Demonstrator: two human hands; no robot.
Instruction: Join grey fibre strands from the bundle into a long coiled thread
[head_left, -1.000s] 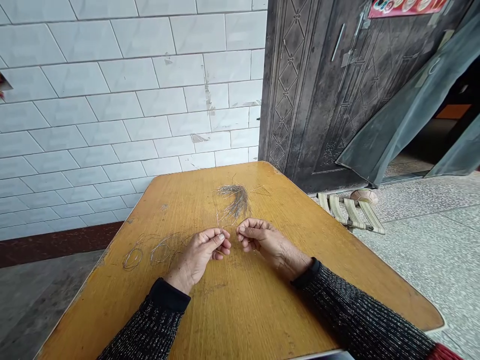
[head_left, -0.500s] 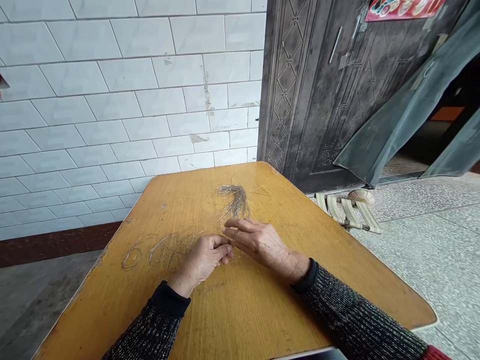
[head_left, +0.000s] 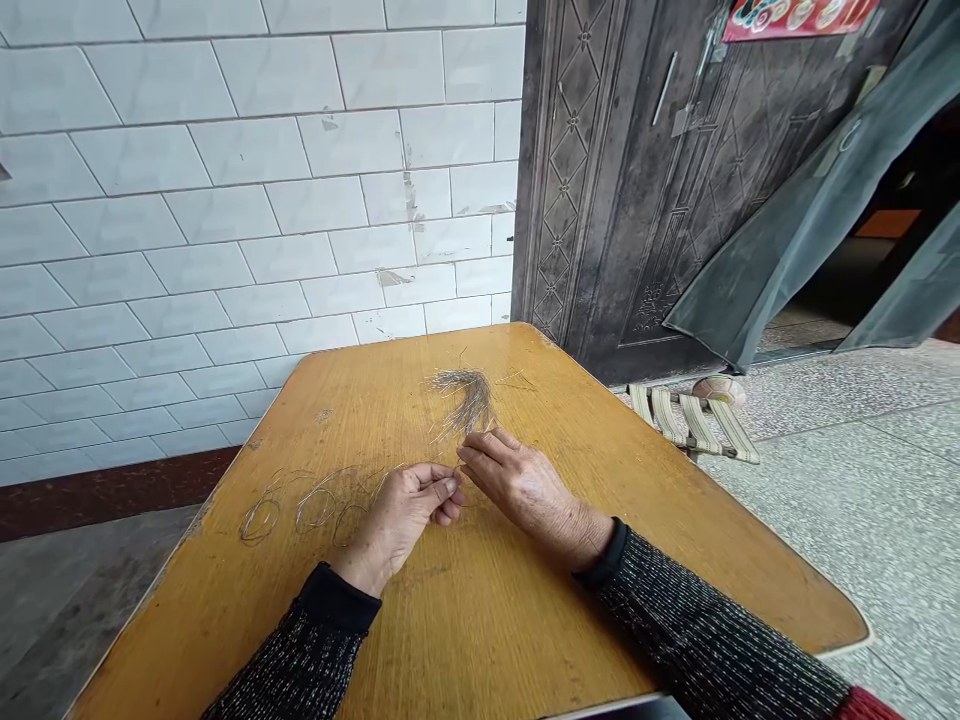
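Observation:
My left hand [head_left: 411, 515] is closed in a pinch over the middle of the table, thumb against forefinger, on a thin wire [head_left: 459, 467] that barely shows. Close against it, my right hand [head_left: 525, 490] has its fingers pressed together on the same wire; its thumb is hidden. Beyond my hands lies a bent bundle of thin grey wires [head_left: 472, 395]. To the left of my left hand rest loose wire loops, among them one ring [head_left: 260, 520] and another ring [head_left: 316, 508]; a further loop is partly covered by the hand.
The yellow wooden table [head_left: 465, 620] has rounded corners and stands near a white tiled wall [head_left: 247, 190]. At the right are a dark carved door [head_left: 637, 200], a grey-green curtain [head_left: 787, 240] and a low strap stool [head_left: 697, 420]. A few stray wires [head_left: 516, 380] lie beside the bundle.
My right hand's fingers, spread half a second ago, have drawn together beside the left fingertips. My left hand stays pinched in nearly the same place. The view has shifted slightly.

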